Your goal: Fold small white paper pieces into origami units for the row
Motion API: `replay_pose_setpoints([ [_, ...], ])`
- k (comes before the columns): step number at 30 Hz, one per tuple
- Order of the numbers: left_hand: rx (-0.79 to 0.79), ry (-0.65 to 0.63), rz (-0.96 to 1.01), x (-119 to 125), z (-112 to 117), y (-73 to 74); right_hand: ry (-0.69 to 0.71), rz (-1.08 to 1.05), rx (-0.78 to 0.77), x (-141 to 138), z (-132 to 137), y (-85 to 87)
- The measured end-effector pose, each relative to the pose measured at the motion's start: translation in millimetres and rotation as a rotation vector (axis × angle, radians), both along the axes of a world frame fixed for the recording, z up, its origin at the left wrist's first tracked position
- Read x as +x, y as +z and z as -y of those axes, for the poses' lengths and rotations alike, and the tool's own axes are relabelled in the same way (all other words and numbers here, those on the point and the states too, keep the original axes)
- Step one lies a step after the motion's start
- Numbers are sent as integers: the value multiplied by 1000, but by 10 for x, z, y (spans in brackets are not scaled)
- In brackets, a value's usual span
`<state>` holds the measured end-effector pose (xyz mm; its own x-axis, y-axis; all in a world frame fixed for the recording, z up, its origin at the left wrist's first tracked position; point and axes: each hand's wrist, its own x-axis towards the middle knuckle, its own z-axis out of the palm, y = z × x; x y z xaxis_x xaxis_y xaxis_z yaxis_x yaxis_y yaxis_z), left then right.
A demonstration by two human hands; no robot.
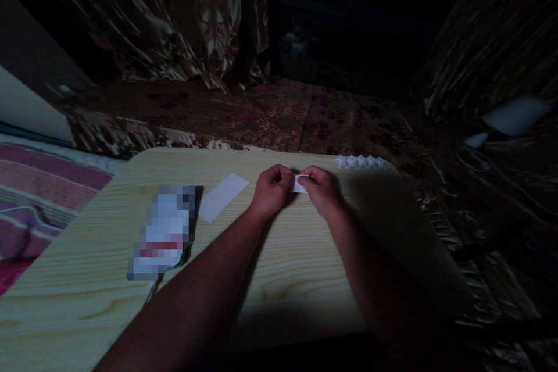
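Observation:
Between my two hands is a small piece of white paper (300,184), which looks folded, held just above the wooden table (300,256). My left hand (272,189) pinches its left end with thumb and curled fingers. At the other end, my right hand (320,189) grips it, the thumb lying over the paper. A flat white paper strip (224,197) rests on the table to the left of my left hand. Beyond my right hand, several white folded paper stars (361,161) stand in a row along the far edge.
A pixelated phone-like device (163,229) with a cable (152,290) lies at the table's left. Patterned curtains (218,17) and a cloth-covered ledge (279,113) are behind the table. To the left is a striped bedspread (39,186); a white lamp-like object (517,116) stands at right.

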<state>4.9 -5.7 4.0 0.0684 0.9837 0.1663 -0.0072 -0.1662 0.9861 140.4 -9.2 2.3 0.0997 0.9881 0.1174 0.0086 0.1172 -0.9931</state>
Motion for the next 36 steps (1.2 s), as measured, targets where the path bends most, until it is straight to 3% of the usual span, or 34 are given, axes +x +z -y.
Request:
replay_pose_setpoints([
  [36, -11, 47, 48, -11, -11, 7, 52, 70, -18, -17, 18, 9],
])
